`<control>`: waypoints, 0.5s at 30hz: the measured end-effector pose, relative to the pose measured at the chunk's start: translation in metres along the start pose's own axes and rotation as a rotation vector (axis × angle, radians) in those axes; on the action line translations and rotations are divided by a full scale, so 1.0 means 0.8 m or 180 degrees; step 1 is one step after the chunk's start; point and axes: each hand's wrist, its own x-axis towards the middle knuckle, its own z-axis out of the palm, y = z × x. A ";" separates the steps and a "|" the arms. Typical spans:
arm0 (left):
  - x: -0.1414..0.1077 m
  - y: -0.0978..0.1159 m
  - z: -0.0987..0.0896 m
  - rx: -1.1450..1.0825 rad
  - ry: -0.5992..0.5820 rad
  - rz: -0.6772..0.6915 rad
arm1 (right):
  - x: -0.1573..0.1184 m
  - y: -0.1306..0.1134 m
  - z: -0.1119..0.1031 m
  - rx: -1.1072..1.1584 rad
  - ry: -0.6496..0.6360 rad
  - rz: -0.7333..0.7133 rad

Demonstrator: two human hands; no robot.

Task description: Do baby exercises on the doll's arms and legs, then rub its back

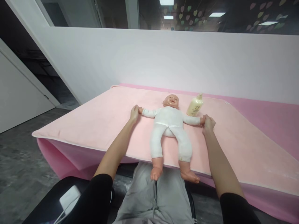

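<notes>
A baby doll with a white cloth body lies on its back on the pink blanket, head toward the wall and feet past the table's near edge. Its arms are stretched out to both sides. My left hand is closed around the doll's hand on the left. On the other side, my right hand grips the doll's other hand. Close to the doll's head and my right hand stands a pale yellow pump bottle, leaning slightly in the view.
A white wall with a window above it rises behind the table. Deeper pink cloth shows under the blanket. At lower left, a white device with a cable rests on a black seat beside my legs.
</notes>
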 end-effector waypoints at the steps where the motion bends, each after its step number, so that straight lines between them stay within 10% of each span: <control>1: -0.001 0.003 0.002 -0.0299 -0.0086 -0.0254 | -0.002 -0.002 0.000 0.0028 -0.0033 0.0075; 5: -0.007 0.018 0.002 -0.1263 -0.0395 -0.0908 | -0.006 -0.010 -0.002 0.0268 -0.0221 0.0424; 15: -0.006 0.019 -0.007 -0.1459 -0.0254 -0.0932 | 0.001 -0.009 -0.003 0.0500 -0.0274 0.0497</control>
